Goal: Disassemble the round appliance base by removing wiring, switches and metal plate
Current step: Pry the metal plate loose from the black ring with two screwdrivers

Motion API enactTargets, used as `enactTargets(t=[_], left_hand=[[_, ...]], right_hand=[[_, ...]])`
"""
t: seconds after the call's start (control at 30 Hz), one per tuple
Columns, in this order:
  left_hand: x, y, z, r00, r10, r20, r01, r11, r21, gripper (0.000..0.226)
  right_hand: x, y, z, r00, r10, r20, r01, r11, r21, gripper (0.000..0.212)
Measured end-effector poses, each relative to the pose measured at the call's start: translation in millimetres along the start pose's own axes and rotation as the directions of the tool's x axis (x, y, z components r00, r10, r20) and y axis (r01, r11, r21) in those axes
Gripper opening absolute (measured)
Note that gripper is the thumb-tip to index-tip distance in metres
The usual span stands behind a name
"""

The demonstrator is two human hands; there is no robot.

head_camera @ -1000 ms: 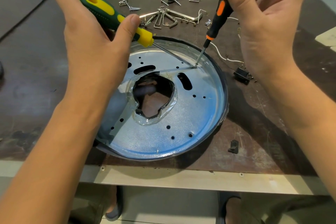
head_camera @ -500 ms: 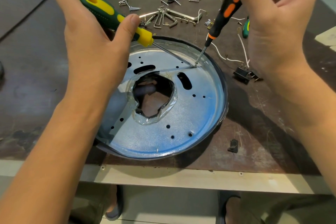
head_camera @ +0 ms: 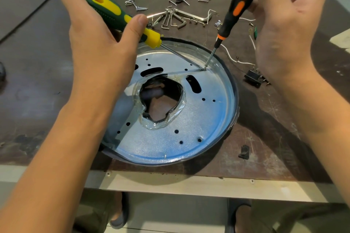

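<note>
left hand (head_camera: 98, 43): wrapped tight round green-yellow screwdriver (head_camera: 113, 13)
right hand (head_camera: 280, 24): fingers pinching black-orange screwdriver (head_camera: 238, 4)
risk: both tips crowd one spot on metal plate (head_camera: 189, 119); either could slip

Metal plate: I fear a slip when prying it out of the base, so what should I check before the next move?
1. Left hand grips the green-and-yellow screwdriver: ok.
2. Right hand grips the black-and-orange screwdriver: ok.
3. Both screwdriver tips meet at one spot by the far right edge of the metal plate: ok.
4. A tip seated under the plate or in a screw: cannot tell.
5. Base held down: not ok, both hands hold tools.
6. Hex keys lie apart from the base: ok.
</note>
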State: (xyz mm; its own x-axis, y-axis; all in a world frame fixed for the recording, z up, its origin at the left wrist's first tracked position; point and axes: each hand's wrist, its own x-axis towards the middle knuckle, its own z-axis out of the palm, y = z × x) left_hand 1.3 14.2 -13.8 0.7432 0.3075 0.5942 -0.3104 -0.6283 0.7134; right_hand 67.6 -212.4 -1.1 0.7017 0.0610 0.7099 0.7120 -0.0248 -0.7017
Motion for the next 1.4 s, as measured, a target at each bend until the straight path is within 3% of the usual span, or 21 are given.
enactTargets(t=[0.2, 0.37, 0.47, 0.57, 0.7, 0.77, 0.87, 0.93, 1.07, 1.17, 1.23, 1.3, 1.4], left_hand=[[0.5, -0.1, -0.3, 1.0, 0.002, 0.002, -0.002, 1.0, 0.0, 0.048], [-0.1, 0.5, -0.5, 1.0, 0.006, 0.004, -0.006, 1.0, 0.002, 0.047], [0.2, 0.0, 0.1, 1.0, 0.007, 0.001, -0.007, 1.0, -0.001, 0.047], [0.4, -0.3, -0.2, 1.0, 0.002, 0.005, -0.002, 1.0, -0.002, 0.048], [0.7, -0.3, -0.5, 1.0, 0.006, 0.003, -0.006, 1.0, -0.004, 0.048], [0.1, 0.3, -0.2, 1.0, 0.008, 0.002, -0.008, 1.0, -0.005, 0.047], [-1.0, 1.2, 0.2, 1.0, 0.02, 0.003, -0.02, 1.0, -0.006, 0.047], [-1.4, 1.7, -0.1, 1.0, 0.02, 0.003, -0.02, 1.0, -0.008, 0.046], [-1.0, 1.5, 0.3, 1.0, 0.016, 0.001, -0.016, 1.0, -0.013, 0.047], [-0.9, 1.8, 0.2, 1.0, 0.016, -0.001, -0.016, 1.0, -0.016, 0.046], [-1.2, 2.0, -0.2, 1.0, 0.014, 0.001, -0.014, 1.0, -0.012, 0.046], [-1.2, 1.7, -0.1, 1.0, 0.015, 0.003, -0.015, 1.0, -0.012, 0.046], [-1.1, 2.2, -0.2, 1.0, 0.016, 0.004, -0.016, 1.0, -0.019, 0.046]], right_hand=[[3.1, -2.1, 2.1, 0.996, -0.089, -0.022, 0.086, 0.988, -0.125, 0.01], [1.5, -1.4, -1.0, 1.0, 0.019, -0.006, -0.019, 1.0, 0.016, 0.015], [1.1, -3.3, 3.1, 0.999, -0.05, 0.008, 0.05, 0.996, -0.073, 0.007], [1.9, -2.4, 2.0, 0.996, -0.088, -0.002, 0.087, 0.991, -0.102, 0.013], [-0.9, -4.1, 0.6, 1.0, 0.018, 0.01, -0.018, 1.0, 0.003, 0.015], [-2.4, -7.0, 3.2, 0.999, -0.019, 0.035, 0.021, 0.998, -0.058, 0.005], [-0.5, -8.0, 4.9, 0.994, -0.103, 0.034, 0.108, 0.973, -0.202, 0.013], [-0.3, -5.5, 3.4, 0.993, -0.107, 0.055, 0.117, 0.965, -0.234, 0.008], [-2.6, -5.0, 3.7, 0.999, -0.038, 0.019, 0.04, 0.988, -0.149, 0.016], [-1.8, -8.0, 5.4, 0.998, -0.065, 0.011, 0.066, 0.979, -0.195, 0.002], [1.2, -7.4, 4.4, 0.997, -0.077, -0.024, 0.069, 0.968, -0.241, 0.011], [2.7, -4.3, 1.2, 0.998, -0.065, -0.022, 0.057, 0.965, -0.254, 0.008], [3.1, -2.8, -1.3, 1.0, -0.021, 0.001, 0.021, 0.98, -0.199, 0.011]])
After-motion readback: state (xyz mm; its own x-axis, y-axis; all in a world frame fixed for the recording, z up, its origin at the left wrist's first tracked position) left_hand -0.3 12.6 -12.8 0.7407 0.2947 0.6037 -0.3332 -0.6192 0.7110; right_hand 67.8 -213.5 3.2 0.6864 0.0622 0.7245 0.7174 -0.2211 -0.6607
